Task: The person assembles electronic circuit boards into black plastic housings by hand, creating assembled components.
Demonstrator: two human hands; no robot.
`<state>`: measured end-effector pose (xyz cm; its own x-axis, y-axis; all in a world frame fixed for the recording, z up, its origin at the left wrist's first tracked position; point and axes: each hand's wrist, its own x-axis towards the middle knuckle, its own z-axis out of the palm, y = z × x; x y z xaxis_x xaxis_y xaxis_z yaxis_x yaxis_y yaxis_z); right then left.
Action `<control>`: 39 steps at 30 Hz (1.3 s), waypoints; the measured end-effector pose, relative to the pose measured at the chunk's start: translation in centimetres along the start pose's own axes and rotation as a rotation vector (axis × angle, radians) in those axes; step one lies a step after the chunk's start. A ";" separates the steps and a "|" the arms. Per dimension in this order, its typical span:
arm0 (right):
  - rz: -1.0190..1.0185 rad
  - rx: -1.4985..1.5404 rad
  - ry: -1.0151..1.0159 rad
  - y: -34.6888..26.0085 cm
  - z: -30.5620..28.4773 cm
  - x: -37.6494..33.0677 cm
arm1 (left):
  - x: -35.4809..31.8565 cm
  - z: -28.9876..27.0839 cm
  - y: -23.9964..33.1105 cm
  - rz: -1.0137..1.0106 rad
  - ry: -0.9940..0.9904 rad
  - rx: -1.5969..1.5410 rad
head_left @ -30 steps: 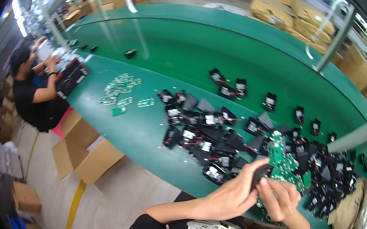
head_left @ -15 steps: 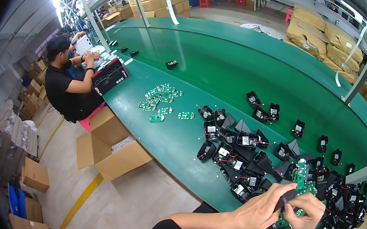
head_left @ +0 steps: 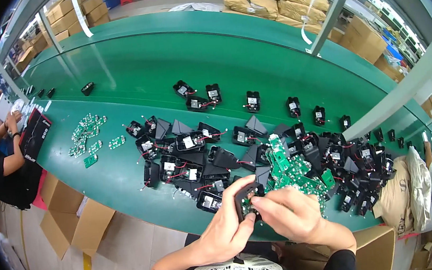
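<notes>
Close to the table's front edge, my left hand (head_left: 225,224) grips a small black plastic housing (head_left: 239,200), thumb and fingers along its sides. A green circuit board (head_left: 247,206) shows in the housing's open face. My right hand (head_left: 295,214) is closed, its thumb and fingertips pinched at that board; what exactly lies between the tips is partly hidden. Just beyond my right hand lies a heap of green circuit boards (head_left: 293,171). To the left of the heap are several open black housings (head_left: 191,141) with red wires.
More black housings (head_left: 365,158) are piled at the right. Others stand in a row on the green conveyor belt (head_left: 138,64). Small boards (head_left: 87,129) lie on the left of the table. A grey post (head_left: 399,82) slants in at right. A co-worker (head_left: 3,159) sits far left beside an open carton (head_left: 70,215).
The view has swung to the right, so my hands now appear nearer the middle. The housing is tilted with its open face showing, and my right fingertips are at the board inside.
</notes>
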<state>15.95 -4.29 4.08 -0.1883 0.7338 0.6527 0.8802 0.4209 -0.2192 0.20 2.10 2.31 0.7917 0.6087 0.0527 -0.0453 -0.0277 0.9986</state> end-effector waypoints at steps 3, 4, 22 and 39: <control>-0.024 -0.057 -0.022 0.0 0.0 -0.2 | 0.0 0.0 0.1 -0.028 -0.007 -0.011; -0.024 -0.055 -0.024 0.0 -0.1 -0.3 | -0.1 0.1 -0.1 -0.033 -0.002 -0.011; 0.141 0.238 -0.010 1.6 0.0 -0.1 | 0.3 -1.0 -1.1 -0.059 -0.035 -0.272; 0.141 0.019 0.034 4.8 0.1 4.2 | 14.1 -25.6 -7.0 -0.103 0.551 0.403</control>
<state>19.35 0.84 5.67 -0.0480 0.7679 0.6388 0.8885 0.3249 -0.3239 -3.94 31.20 -4.09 0.3501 0.9352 0.0531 0.3285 -0.1756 0.9280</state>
